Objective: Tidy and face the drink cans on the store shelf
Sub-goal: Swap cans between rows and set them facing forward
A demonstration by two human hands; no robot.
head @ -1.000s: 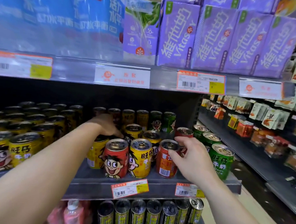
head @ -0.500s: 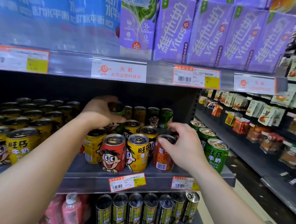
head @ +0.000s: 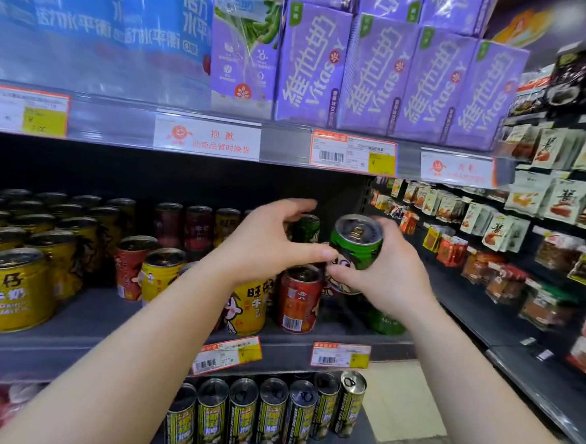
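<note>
The right hand [head: 380, 278], which a moment ago steadied a red can on the grey metal shelf [head: 83, 315], now grips a lifted green metal drink can [head: 355, 242], the half-open left hand [head: 266, 244] touching it, likely for re-facing.

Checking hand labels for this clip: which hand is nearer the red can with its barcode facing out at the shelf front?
Left. The left hand hovers just above the red can, slightly to its left; the right hand is off to its right, holding the green can.
</note>
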